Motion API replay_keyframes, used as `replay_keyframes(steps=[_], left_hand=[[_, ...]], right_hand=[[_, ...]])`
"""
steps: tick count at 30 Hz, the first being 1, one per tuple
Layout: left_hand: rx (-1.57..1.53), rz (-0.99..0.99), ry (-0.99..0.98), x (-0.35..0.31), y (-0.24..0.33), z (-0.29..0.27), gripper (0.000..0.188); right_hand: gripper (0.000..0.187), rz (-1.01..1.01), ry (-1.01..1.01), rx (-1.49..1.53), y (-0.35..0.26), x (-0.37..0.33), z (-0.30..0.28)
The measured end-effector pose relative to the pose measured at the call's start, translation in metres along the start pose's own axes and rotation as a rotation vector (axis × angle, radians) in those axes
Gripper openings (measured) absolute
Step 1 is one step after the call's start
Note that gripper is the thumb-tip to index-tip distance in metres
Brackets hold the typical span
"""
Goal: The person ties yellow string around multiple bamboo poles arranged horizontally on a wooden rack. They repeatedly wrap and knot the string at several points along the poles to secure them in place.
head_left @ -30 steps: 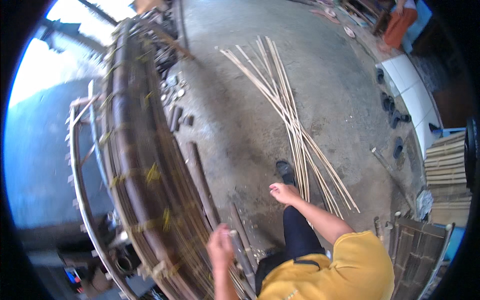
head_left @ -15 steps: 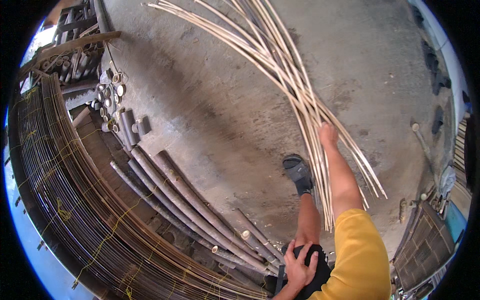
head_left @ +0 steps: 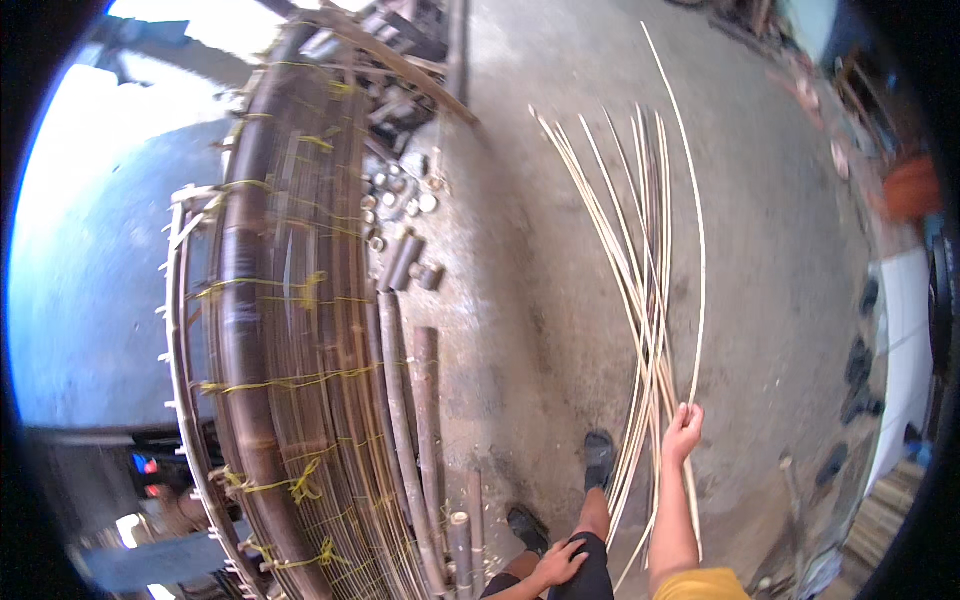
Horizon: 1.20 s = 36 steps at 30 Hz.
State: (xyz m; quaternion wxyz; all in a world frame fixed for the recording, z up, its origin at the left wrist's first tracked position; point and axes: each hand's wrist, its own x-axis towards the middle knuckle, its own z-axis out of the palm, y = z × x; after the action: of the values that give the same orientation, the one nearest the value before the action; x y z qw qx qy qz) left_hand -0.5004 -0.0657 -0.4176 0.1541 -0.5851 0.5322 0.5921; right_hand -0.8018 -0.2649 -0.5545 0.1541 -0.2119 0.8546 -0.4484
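My right hand (head_left: 684, 434) is closed around one long, thin pale bamboo strip (head_left: 698, 250). That strip rises in a gentle curve, apart from the others, and its lower part runs along my forearm. Just left of it, a loose bundle of bamboo strips (head_left: 653, 300) lies crossed on the concrete floor, fanning out at the far end. My left hand (head_left: 562, 562) rests flat on my dark-clothed knee, fingers stretched and holding nothing.
To the left stands a long rack of thin slats (head_left: 300, 330) tied with yellow cord. Thick bamboo poles (head_left: 425, 400) lie beside it, with short cut bamboo pieces (head_left: 405, 262) beyond. My sandalled foot (head_left: 598, 460) is close to the bundle. Dark footwear (head_left: 858, 360) lies at the right.
My right hand has pulled one strip away from the bundle, to its right. My view has turned and lifted, showing more of the rack. My left hand stays on my knee.
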Motion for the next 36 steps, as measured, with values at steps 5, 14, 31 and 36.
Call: replay_keyframes(steps=[5,14,31,36], left_hand=[[-0.128,0.061,0.263,-0.057,0.018,-0.079,0.051],[-0.146,0.439,1.188,-0.191,0.134,-0.33,0.042],[-0.644,-0.555,1.263,-0.505,-0.032,-0.382,0.044],[-0.247,-0.844,1.098,-0.459,-0.092,-0.387,0.043]], right_hand=[[0.025,-0.231,-0.077,0.166,-0.245,0.013,-0.041],[0.028,-0.298,-0.942,1.085,-0.651,-0.174,0.015],[0.032,-0.001,-2.257,0.037,-0.635,-0.43,0.082],[0.036,-0.066,-2.225,-0.139,-0.643,-0.313,0.133]])
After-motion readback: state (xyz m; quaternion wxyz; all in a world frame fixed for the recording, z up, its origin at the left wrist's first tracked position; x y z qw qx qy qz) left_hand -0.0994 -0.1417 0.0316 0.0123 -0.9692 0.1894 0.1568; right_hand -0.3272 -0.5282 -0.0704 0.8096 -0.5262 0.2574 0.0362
